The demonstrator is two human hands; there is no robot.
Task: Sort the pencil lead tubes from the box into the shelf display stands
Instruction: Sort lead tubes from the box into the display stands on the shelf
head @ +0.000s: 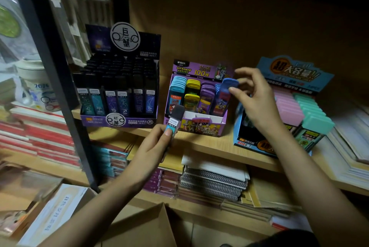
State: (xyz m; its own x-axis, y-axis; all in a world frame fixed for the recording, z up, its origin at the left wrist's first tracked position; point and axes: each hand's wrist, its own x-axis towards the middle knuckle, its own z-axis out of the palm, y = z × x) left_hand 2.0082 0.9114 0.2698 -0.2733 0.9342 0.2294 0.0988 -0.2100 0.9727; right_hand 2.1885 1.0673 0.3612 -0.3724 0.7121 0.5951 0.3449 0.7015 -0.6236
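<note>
**Two Lead Tubes Held at the Shelf, One Over Its Slot**

A blue-capped tube (227, 87) of glossy plastic is seen at centre frame, raised partly out of the right-hand column of the purple display stand (199, 125). Its long axis is nearly upright, with the cap leaning slightly right. It is pinched near the cap by the thumb and a curled finger of the right hand (257, 103), which comes in from the right; the forefinger is lifted clear. By this reading, the tube need only be slid down along its own axis, and the right hand is much the nearer.

Lower and left of it, a dark tube (175, 116) with a white and teal label is gripped by the left hand (151, 147), the thumb pressed on the label. It is tilted, with the cap toward the upper right. Its matching black display stand (119, 121), filled with slim square-sided tubes, is found at upper left of that hand.

A blue display stand (247, 145) of pink and mint flat cases is set at right on the same wooden shelf (209, 147). An open cardboard box (147, 226) is seen at bottom centre.
</note>
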